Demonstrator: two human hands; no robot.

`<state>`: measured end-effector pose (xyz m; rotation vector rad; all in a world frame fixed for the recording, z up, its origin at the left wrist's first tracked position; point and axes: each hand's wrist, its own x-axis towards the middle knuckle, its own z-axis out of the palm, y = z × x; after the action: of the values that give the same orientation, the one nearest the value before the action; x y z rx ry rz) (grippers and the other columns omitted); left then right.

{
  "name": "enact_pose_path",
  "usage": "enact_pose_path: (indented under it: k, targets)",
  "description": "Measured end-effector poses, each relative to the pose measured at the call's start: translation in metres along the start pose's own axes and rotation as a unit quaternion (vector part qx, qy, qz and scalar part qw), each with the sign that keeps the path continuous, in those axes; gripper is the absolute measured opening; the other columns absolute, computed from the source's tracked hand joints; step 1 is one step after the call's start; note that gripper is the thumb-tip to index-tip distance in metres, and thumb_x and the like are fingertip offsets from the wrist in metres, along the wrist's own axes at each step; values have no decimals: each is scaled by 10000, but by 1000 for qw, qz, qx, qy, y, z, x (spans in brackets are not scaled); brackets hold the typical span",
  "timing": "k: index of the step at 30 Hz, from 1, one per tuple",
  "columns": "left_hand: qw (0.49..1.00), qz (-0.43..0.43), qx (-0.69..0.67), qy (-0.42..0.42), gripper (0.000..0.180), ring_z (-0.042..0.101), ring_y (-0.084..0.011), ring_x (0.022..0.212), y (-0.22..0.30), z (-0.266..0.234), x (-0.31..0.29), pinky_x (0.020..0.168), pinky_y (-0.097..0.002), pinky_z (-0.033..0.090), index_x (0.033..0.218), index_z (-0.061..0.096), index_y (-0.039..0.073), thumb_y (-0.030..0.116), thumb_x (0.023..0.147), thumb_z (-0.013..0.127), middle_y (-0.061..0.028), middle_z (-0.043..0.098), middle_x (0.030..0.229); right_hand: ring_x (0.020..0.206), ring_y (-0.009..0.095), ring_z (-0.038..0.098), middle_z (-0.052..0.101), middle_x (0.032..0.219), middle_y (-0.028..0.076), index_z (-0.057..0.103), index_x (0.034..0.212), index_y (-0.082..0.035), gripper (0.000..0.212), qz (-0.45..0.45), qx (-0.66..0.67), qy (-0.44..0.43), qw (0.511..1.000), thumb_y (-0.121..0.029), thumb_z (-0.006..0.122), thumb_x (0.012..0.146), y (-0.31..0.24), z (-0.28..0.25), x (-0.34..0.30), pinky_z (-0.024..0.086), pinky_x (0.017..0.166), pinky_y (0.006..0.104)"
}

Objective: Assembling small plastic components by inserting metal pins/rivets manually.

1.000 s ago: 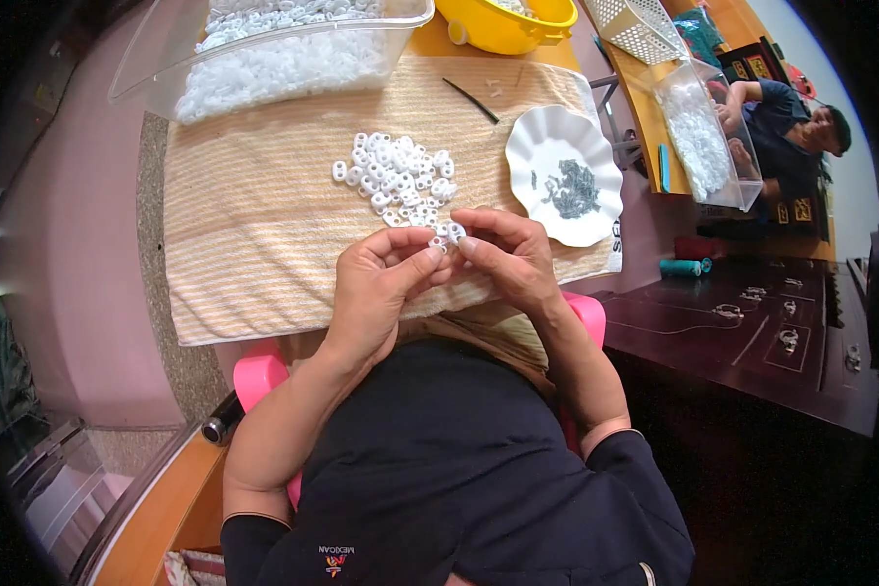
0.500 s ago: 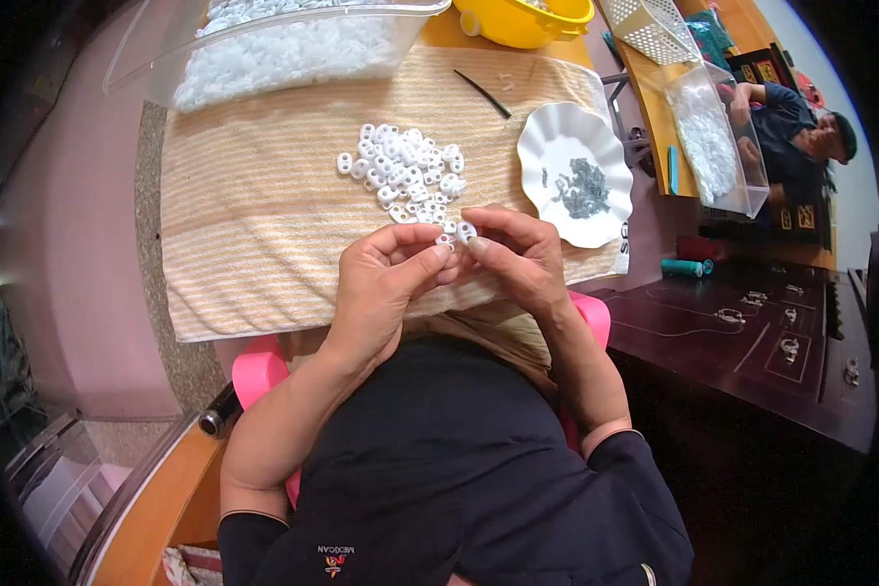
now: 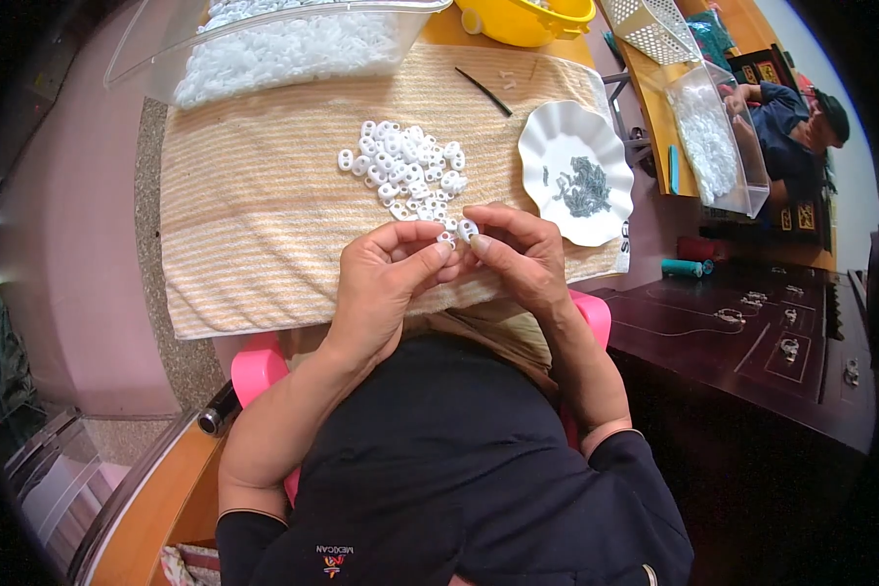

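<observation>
We find the left hand pinching a small white piece and the right hand a two-holed piece, both just beside the white pile's near edge, where a slack pinch could lose either.

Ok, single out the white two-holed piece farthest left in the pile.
It is the white piece jutting out at the left side of the pile, beyond the left hand; every other piece there lies further right.
</observation>
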<state>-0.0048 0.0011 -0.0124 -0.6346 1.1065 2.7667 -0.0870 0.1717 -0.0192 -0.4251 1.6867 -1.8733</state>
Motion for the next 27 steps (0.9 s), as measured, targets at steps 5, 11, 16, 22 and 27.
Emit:
enact_pose_path:
  k: [5, 11, 16, 22, 27]
  targets:
    - [1000, 2, 1, 1, 185, 668, -156, 820, 0, 0, 0, 760, -265, 580, 1040, 599, -33, -5, 862, 639, -118, 669, 946, 789, 143, 634, 600, 962, 76, 590, 1168, 69, 299, -14, 15, -7, 1000, -8, 614, 879, 3, -1, 0, 533, 719, 258]
    - [1000, 6, 1, 1, 188, 670, -158, 816, -1, 0, 0, 754, -264, 581, 1042, 598, -36, -7, 862, 639, -118, 669, 942, 786, 145, 633, 594, 966, 76, 589, 1168, 70, 297, -17, 21, -6, 1000, -3, 609, 880, 3, 0, 0, 536, 720, 261]
    - [1000, 11, -1, -1, 186, 670, -157, 815, -2, 0, 0, 752, -264, 581, 1040, 600, -37, -7, 861, 640, -117, 669, 937, 811, 135, 627, 596, 974, 71, 588, 1170, 69, 298, -16, 18, -17, 1000, 0, 605, 881, 2, 0, -1, 531, 732, 255]
    - [1000, 18, 5, 0, 156, 651, -124, 768, -2, 2, -1, 720, -223, 547, 1012, 627, -47, 18, 870, 643, -106, 681, 891, 826, 115, 619, 610, 987, 64, 590, 1177, 60, 303, -29, -17, -22, 999, 2, 605, 880, 2, 1, -1, 512, 746, 239]
    - [1000, 11, 8, -1, 151, 648, -118, 757, -3, 1, -1, 710, -216, 545, 1006, 632, -43, 24, 872, 644, -94, 677, 877, 825, 106, 616, 618, 980, 57, 593, 1182, 52, 307, -28, -26, -21, 999, 4, 608, 878, 2, 1, -1, 506, 743, 234]
